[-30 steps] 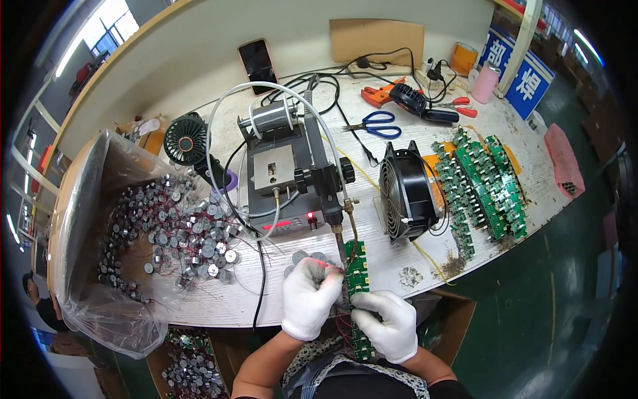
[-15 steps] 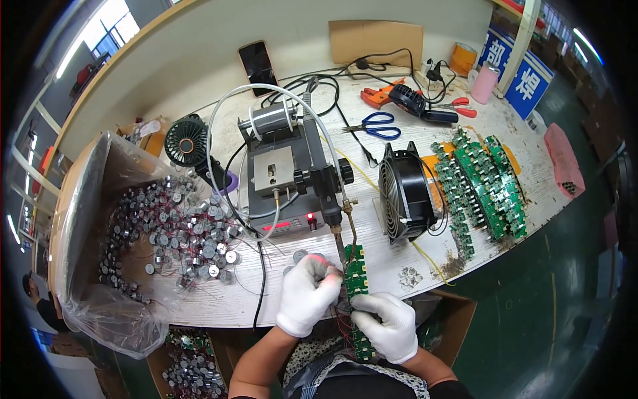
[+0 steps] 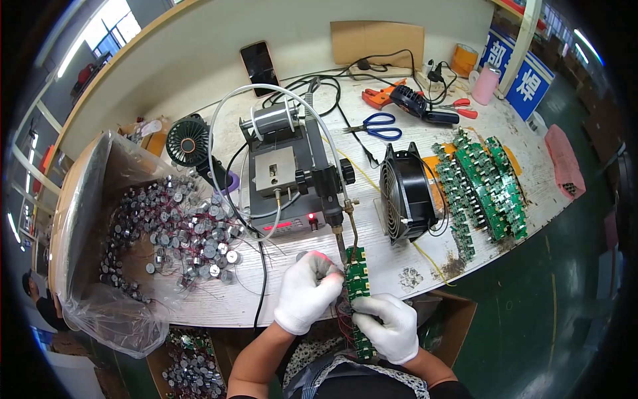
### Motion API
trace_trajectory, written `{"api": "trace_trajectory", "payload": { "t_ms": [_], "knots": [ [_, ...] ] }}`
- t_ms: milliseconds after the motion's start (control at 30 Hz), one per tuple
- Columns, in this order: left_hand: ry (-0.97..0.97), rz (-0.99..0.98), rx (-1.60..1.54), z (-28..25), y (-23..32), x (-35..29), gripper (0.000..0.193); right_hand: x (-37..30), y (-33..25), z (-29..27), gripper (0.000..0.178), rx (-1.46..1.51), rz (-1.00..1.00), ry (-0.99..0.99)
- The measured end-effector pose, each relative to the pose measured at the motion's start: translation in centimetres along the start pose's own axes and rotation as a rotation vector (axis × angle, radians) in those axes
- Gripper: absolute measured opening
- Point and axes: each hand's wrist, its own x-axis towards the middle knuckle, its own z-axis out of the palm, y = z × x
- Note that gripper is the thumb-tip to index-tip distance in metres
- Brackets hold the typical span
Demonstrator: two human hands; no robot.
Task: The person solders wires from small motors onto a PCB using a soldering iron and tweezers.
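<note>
A long green circuit board strip (image 3: 357, 282) stands lengthwise in front of me, its far end under the soldering iron tip (image 3: 344, 256). Gloved in white, my right hand (image 3: 387, 327) is closed on the strip's right edge, thumb and fingers pinching it. My left hand (image 3: 307, 292), also in a white glove, is closed in a pinch at the strip's left edge beside the tip. Whatever lies between its fingertips is too small and hidden to make out. Thin red wires (image 3: 344, 319) hang between the hands along the strip.
The soldering machine (image 3: 282, 173) with its solder reel stands ahead. To the left, a plastic-lined box (image 3: 100, 266) spills small round motors (image 3: 209, 249). A black fan (image 3: 403, 193) stands to the right, near rows of finished-looking green boards (image 3: 482, 186). Blue-handled scissors (image 3: 380, 125) lie behind.
The left hand has shifted slightly left, its fingers still pinched near the tip. The strip's far end sits a touch nearer to me. My right hand keeps its grip almost unmoved.
</note>
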Motion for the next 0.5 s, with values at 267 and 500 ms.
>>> {"api": "trace_trajectory", "payload": {
  "t_ms": [267,500],
  "knots": [
    [0.017,0.06,0.087,0.16,0.4,-0.07,0.012,-0.02,-0.04,-0.02,0.025,0.003,-0.044,0.019],
    [0.044,0.075,0.115,0.21,0.08,0.03,0.013,-0.04,0.17,0.09,0.022,0.014,-0.016,0.019]
  ]
}}
